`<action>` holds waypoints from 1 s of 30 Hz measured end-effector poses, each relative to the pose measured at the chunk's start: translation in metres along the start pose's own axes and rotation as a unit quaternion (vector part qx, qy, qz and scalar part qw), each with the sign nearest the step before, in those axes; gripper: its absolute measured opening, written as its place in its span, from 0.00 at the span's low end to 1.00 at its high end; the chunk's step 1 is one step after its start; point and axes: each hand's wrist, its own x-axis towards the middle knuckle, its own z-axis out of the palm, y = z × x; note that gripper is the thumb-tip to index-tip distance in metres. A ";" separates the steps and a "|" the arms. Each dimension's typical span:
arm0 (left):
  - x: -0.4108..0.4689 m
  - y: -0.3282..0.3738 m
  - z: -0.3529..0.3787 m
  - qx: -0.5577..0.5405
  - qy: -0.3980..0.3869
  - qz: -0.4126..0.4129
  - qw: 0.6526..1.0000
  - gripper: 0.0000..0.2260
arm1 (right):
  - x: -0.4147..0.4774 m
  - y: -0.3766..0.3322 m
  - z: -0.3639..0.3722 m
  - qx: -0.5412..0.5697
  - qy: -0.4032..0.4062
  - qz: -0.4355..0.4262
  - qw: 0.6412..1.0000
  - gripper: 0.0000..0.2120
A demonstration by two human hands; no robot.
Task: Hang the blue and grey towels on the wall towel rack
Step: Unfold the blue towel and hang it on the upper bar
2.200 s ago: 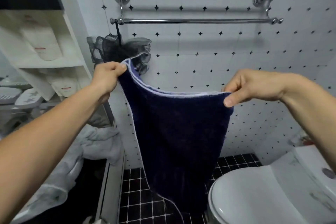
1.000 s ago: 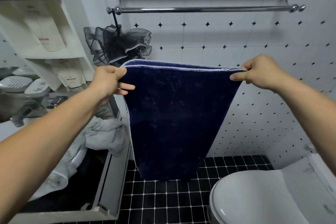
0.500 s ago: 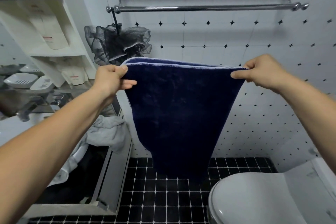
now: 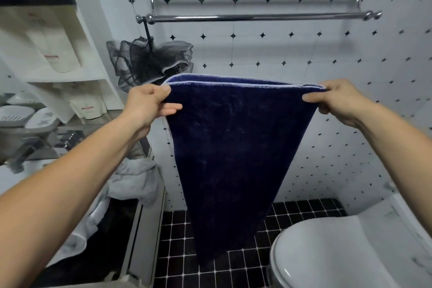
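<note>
The dark blue towel [image 4: 236, 147] hangs folded double between my hands, its pale-edged top stretched level. My left hand [image 4: 147, 105] pinches its upper left corner and my right hand [image 4: 336, 100] pinches its upper right corner. The chrome wall towel rack [image 4: 257, 17] has two bare bars, one above the other, on the tiled wall above the towel's top edge. The grey towel [image 4: 133, 182] lies crumpled on the counter's edge at the lower left, partly behind my left forearm.
A black mesh bath sponge [image 4: 149, 63] hangs from the rack's lower bar at its left end. A white toilet [image 4: 339, 252] with its lid down stands at the lower right. White shelves [image 4: 53, 54] with bottles and soap dishes fill the left side.
Since the earliest frame my hands have pulled the towel's sagging top edge taut and level. Over the last second the towel has stayed at about the same height below the rack.
</note>
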 end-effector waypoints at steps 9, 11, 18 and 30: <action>0.002 0.002 -0.015 -0.022 -0.030 -0.007 0.999 0.08 | -0.010 -0.008 0.009 0.035 0.045 0.021 0.998 0.07; 0.001 0.002 -0.016 -0.024 -0.037 -0.009 0.999 0.08 | -0.013 -0.012 0.011 0.067 0.040 0.031 0.996 0.06; -0.003 0.010 -0.010 -0.026 -0.049 -0.001 0.998 0.08 | -0.018 -0.021 0.008 0.136 0.051 0.032 0.989 0.04; 0.031 0.075 0.059 -0.101 -0.020 0.020 0.994 0.09 | 0.044 -0.021 -0.060 0.233 0.055 -0.030 0.970 0.16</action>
